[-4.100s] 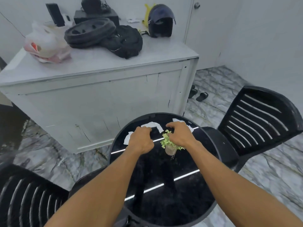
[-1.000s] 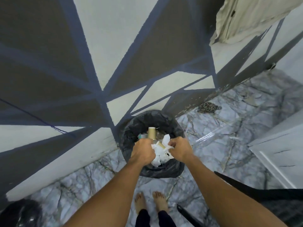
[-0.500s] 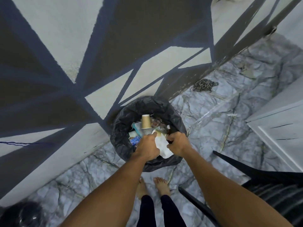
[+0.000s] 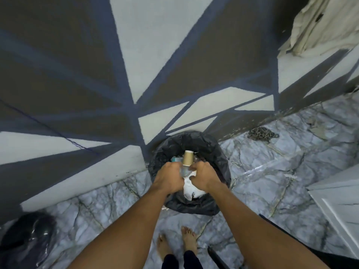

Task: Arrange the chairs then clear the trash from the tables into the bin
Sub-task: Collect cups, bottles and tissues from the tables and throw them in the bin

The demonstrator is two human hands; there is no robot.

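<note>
Subject of inspection: the bin (image 4: 212,152), a round container lined with a black plastic bag, standing on the marble floor (image 4: 272,181) against the foot of a wall (image 4: 155,45) painted in grey, brown and pale angular panels.

Both of the person's forearms reach forward to the bin's mouth. The left hand (image 4: 168,178) is directly over the near-left part of the opening, knuckles up and fingers curled downward. The right hand (image 4: 204,176) is over the near-right part, fingers likewise curled. Between them they grip a white paper wad (image 4: 191,189), crumpled, which hangs from the two hands over the near side of the bin, inside the line of its rim. Whether the wad touches the contents below cannot be told.

Inside the bin, just beyond the hands, a tan cup (image 4: 188,158) lies on top of mixed refuse; a blue-green scrap shows to its left. The other contents are too blurred to identify.

Surroundings, referred to the bin:
- The person's bare feet (image 4: 175,243) stand on the floor on the near side of it.
- A heap of chain (image 4: 261,133) lies to its right, near the base of the wall.
- A pale cloth (image 4: 320,26) hangs well above it and to the right.
- A glossy black object (image 4: 27,237) sits well to the near left.
- A white panel (image 4: 340,200) stands to the near right.
</note>
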